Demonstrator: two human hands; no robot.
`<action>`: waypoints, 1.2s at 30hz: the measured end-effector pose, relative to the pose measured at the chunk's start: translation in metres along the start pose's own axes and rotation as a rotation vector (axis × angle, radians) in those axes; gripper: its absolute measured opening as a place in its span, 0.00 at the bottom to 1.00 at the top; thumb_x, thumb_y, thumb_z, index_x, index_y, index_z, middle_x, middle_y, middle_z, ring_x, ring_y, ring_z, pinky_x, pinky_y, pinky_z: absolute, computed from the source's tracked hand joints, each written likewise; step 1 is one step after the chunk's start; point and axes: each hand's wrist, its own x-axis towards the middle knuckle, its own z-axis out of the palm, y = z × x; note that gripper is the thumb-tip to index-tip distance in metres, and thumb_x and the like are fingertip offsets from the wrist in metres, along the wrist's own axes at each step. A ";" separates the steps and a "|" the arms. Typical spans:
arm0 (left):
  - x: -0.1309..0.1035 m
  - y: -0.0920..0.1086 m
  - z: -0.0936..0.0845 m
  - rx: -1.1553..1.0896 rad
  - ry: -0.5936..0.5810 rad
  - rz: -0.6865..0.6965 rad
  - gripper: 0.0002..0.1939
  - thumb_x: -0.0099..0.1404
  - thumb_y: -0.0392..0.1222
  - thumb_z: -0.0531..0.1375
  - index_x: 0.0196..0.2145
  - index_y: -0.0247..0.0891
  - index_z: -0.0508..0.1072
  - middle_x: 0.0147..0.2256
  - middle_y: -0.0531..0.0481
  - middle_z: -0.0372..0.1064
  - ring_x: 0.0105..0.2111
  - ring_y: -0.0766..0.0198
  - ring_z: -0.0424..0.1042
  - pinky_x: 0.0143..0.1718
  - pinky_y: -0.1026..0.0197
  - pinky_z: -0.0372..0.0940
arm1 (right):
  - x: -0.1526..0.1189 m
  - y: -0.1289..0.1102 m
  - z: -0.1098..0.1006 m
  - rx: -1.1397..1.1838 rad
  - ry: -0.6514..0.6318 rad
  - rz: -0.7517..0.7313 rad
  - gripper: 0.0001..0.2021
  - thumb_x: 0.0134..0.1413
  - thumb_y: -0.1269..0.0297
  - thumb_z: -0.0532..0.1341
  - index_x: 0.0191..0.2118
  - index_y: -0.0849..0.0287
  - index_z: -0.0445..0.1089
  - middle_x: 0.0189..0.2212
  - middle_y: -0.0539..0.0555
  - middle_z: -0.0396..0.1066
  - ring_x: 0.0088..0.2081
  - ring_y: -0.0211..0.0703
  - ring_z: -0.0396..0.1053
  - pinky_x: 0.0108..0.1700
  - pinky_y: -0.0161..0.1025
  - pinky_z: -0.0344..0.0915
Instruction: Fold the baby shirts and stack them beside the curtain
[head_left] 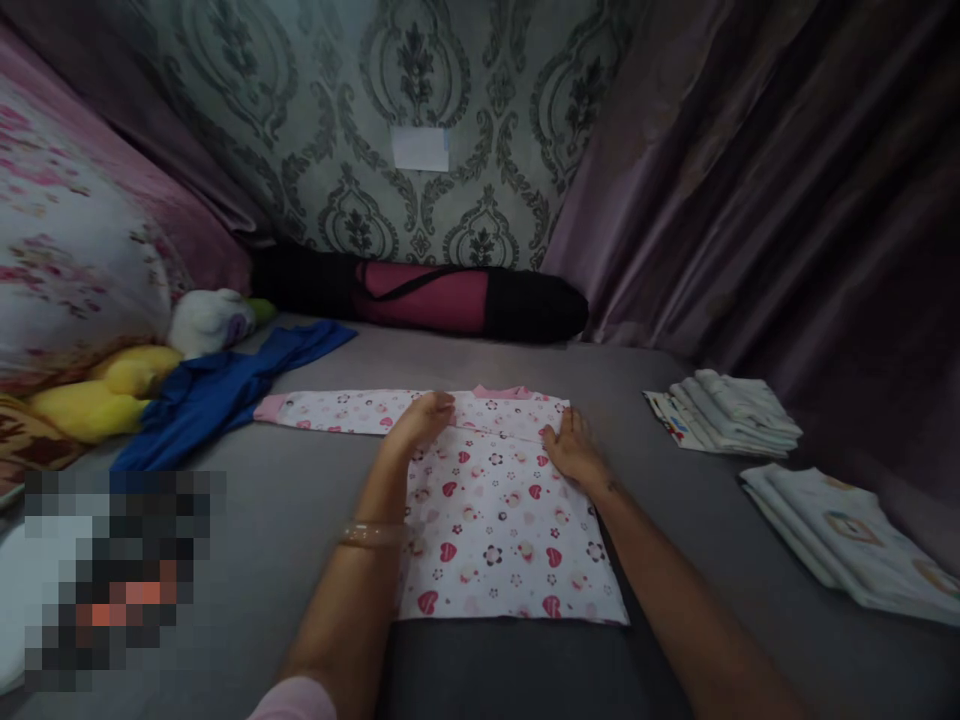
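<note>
A white long-sleeved shirt point(491, 520) with red hearts, flowers and a pink collar lies spread flat in front of me. One sleeve is folded across the chest, while the other, ending in a pink cuff point(270, 408), stretches out to the left. My left hand point(429, 418) is at the left shoulder, its fingers curled in on the folded sleeve's fabric. At the opposite shoulder, my right hand point(576, 452) rests on the shirt's edge with thumb and fingers apart. A clear bangle point(371, 534) circles my left wrist.
Folded clothes point(739, 415) and another folded pile point(847, 535) lie on the right of the grey sheet point(315, 540). To the left are a blue garment point(217, 395) and a yellow plush toy point(112, 395). A black and pink long bag point(427, 298) lies along the wall.
</note>
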 end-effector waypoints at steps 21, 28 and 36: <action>-0.066 -0.107 -0.083 0.186 0.841 -0.877 0.20 0.63 0.46 0.54 0.46 0.27 0.67 0.49 0.26 0.64 0.54 0.41 0.61 0.51 0.46 0.58 | -0.028 -0.159 -0.005 0.116 -0.117 -0.491 0.30 0.65 0.57 0.39 0.68 0.69 0.44 0.69 0.61 0.38 0.69 0.49 0.33 0.66 0.51 0.32; -0.061 -0.112 -0.081 0.175 0.869 -0.936 0.20 0.63 0.44 0.53 0.47 0.26 0.67 0.50 0.26 0.65 0.54 0.41 0.62 0.52 0.46 0.57 | -0.020 -0.193 0.003 0.106 -0.131 -0.524 0.31 0.65 0.57 0.41 0.68 0.70 0.44 0.69 0.61 0.38 0.68 0.49 0.33 0.66 0.53 0.32; -0.052 -0.111 -0.082 0.108 0.916 -0.916 0.25 0.57 0.38 0.58 0.51 0.26 0.63 0.51 0.23 0.65 0.54 0.37 0.63 0.50 0.42 0.58 | -0.013 -0.205 0.010 0.134 -0.103 -0.483 0.30 0.66 0.53 0.40 0.67 0.66 0.46 0.68 0.60 0.42 0.68 0.52 0.37 0.65 0.55 0.34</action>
